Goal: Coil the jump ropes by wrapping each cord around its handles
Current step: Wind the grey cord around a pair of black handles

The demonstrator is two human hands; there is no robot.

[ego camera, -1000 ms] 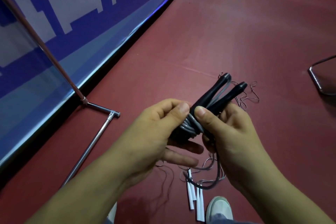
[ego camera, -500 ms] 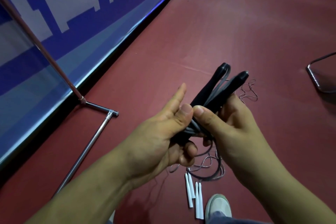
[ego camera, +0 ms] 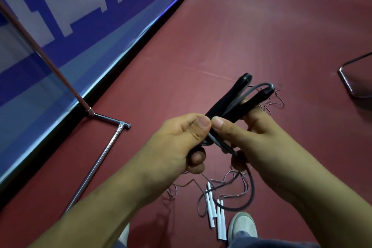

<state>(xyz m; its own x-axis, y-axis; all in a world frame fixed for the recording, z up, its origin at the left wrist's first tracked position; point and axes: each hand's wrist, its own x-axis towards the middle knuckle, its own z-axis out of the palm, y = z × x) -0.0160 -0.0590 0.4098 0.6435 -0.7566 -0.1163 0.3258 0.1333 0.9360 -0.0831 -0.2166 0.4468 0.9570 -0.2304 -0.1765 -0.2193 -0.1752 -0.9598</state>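
Two black jump-rope handles [ego camera: 231,99] stick up and away from between my hands, side by side. My left hand [ego camera: 177,143] grips their lower end, thumb on top. My right hand [ego camera: 255,141] holds the handles from the right, its thumb pressing the grey cord [ego camera: 218,143] against them. A loop of that cord [ego camera: 251,191] hangs below my right hand toward the floor. Another run of cord arcs between the handle tips [ego camera: 259,86].
White-handled jump ropes [ego camera: 215,211] with thin cords lie on the red floor beside my shoe [ego camera: 243,227]. More thin cord [ego camera: 275,104] lies past the handles. A chrome stand foot [ego camera: 100,159] and blue banner [ego camera: 60,26] are at left; a metal frame [ego camera: 346,80] at right.
My left fingers, stretched out half a second ago, have curled round the handles again. The hanging cord loop has swung lower on the right, and the handles have spread slightly apart at the tips.
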